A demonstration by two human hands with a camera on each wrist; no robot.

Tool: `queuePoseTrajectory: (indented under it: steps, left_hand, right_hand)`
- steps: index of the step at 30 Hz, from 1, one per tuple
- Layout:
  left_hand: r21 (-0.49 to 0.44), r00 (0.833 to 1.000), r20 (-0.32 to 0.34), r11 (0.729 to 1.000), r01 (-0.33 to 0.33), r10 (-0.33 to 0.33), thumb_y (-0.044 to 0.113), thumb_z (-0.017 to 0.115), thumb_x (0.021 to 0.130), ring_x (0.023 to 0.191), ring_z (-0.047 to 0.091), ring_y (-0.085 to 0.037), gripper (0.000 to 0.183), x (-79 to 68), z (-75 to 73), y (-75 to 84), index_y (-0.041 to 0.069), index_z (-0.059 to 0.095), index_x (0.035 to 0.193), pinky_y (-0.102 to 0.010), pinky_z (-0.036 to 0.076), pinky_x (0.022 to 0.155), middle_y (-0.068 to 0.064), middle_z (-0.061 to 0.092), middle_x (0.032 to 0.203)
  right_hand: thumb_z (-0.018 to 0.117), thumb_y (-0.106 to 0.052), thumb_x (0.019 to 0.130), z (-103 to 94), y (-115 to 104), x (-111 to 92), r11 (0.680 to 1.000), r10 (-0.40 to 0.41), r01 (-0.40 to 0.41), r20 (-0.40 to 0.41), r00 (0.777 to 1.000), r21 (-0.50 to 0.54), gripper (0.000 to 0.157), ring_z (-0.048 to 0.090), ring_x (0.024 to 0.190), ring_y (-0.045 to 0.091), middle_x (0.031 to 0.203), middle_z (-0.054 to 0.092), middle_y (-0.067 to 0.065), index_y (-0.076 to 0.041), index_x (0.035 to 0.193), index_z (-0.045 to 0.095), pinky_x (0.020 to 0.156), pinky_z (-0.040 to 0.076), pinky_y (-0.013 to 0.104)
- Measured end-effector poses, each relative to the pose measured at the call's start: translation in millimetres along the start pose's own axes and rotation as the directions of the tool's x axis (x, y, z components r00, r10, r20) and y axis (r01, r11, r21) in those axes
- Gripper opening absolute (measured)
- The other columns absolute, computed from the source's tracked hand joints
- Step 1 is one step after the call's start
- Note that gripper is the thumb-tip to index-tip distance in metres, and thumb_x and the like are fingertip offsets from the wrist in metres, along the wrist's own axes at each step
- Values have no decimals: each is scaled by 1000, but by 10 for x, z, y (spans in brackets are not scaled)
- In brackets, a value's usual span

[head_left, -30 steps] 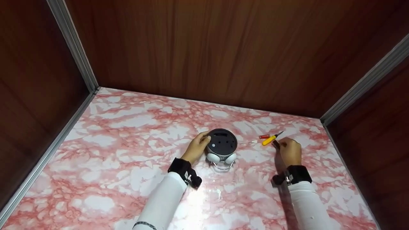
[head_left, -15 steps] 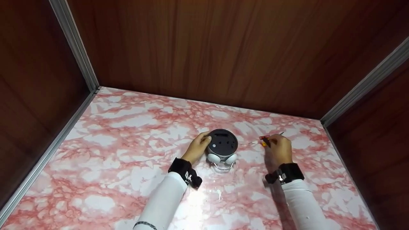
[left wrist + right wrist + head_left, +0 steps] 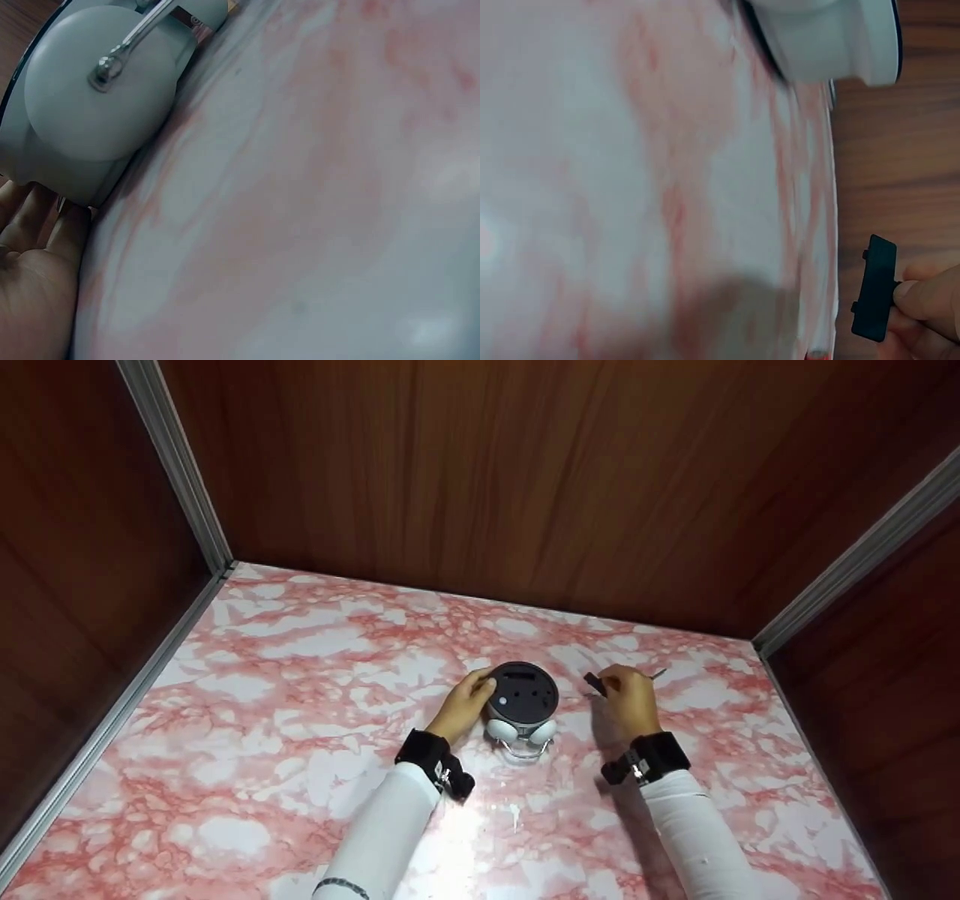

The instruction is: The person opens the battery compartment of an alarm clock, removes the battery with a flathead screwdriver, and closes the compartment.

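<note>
A twin-bell alarm clock (image 3: 523, 697) lies face down on the table, its black back upward. A battery slot (image 3: 517, 676) shows in that back. The clock's two pale bells and wire handle point toward me. My left hand (image 3: 463, 706) grips the clock's left side, thumb at the rim; in the left wrist view its fingers are partly hidden under the pale casing. To the clock's right, my right hand (image 3: 631, 697) pinches a small black battery cover (image 3: 874, 289) with two tabs along one edge. The cover is raised above the table, apart from the clock.
A screwdriver's metal shaft (image 3: 659, 673) sticks out behind my right hand, which hides its yellow handle. A bit of a red handle (image 3: 817, 355) shows at the right wrist view's bottom edge. Brown wood-grain panels (image 3: 480, 487) enclose the pink-and-white marbled table (image 3: 300, 697).
My right hand has moved left with the battery cover, passing over the red and yellow handles and now covering them in the head view. The left hand and the clock have stayed put.
</note>
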State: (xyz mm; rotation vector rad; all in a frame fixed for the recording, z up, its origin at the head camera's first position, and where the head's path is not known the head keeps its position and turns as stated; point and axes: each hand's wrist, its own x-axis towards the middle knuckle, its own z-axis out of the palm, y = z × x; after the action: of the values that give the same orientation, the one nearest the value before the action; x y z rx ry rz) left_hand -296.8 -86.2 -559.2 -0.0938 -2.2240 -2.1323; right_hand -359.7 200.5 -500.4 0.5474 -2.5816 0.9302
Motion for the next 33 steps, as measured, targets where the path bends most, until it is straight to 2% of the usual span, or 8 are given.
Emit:
queuePoseTrajectory:
  steps: [9, 15, 24, 30, 33]
  left_hand:
    - [-17, 1000, -9, 1000, 13, -13, 23, 53, 107, 129, 55, -32, 42, -4, 3, -1, 6, 52, 146, -44, 37, 116, -18, 62, 133]
    - [-21, 1000, -7, 1000, 5, -6, 23, 52, 107, 129, 54, -32, 43, -6, -6, 1, 5, 51, 147, -44, 37, 116, -18, 61, 134]
    - [-38, 1000, -3, 999, 5, -5, 21, 52, 107, 128, 55, -32, 43, -16, -14, 0, 4, 51, 147, -43, 38, 115, -18, 62, 132]
    - [27, 999, 4, 999, -34, 34, 22, 52, 108, 128, 56, -33, 43, -15, -19, 1, 3, 52, 146, -44, 40, 113, -20, 62, 133]
    - [24, 1000, 7, 999, -30, 30, 22, 52, 107, 128, 56, -32, 43, -11, -16, 3, 4, 51, 147, -43, 40, 114, -20, 62, 134]
  right_hand:
    - [64, 16, 87, 128, -222, 106, 997, -75, 75, 10, 997, 22, 17, 68, 88, 36, 91, 71, 22, 7, 98, 73, 80, 57, 50]
    - [63, 11, 93, 194, -274, 121, 995, -99, 99, 26, 995, 9, 15, 67, 90, 34, 94, 70, 19, 4, 101, 74, 81, 55, 47]
    - [61, 11, 95, 245, -398, 191, 980, -197, 197, -15, 980, 22, 18, 65, 88, 32, 91, 66, 16, 1, 97, 75, 80, 56, 47]
    - [60, 11, 96, 290, -492, 236, 967, -250, 247, 53, 967, 54, 18, 65, 94, 33, 97, 67, 17, 1, 98, 75, 85, 56, 46]
    - [59, 13, 95, 310, -535, 251, 963, -266, 261, 88, 960, 65, 21, 65, 96, 33, 97, 68, 16, 0, 98, 76, 86, 56, 45]
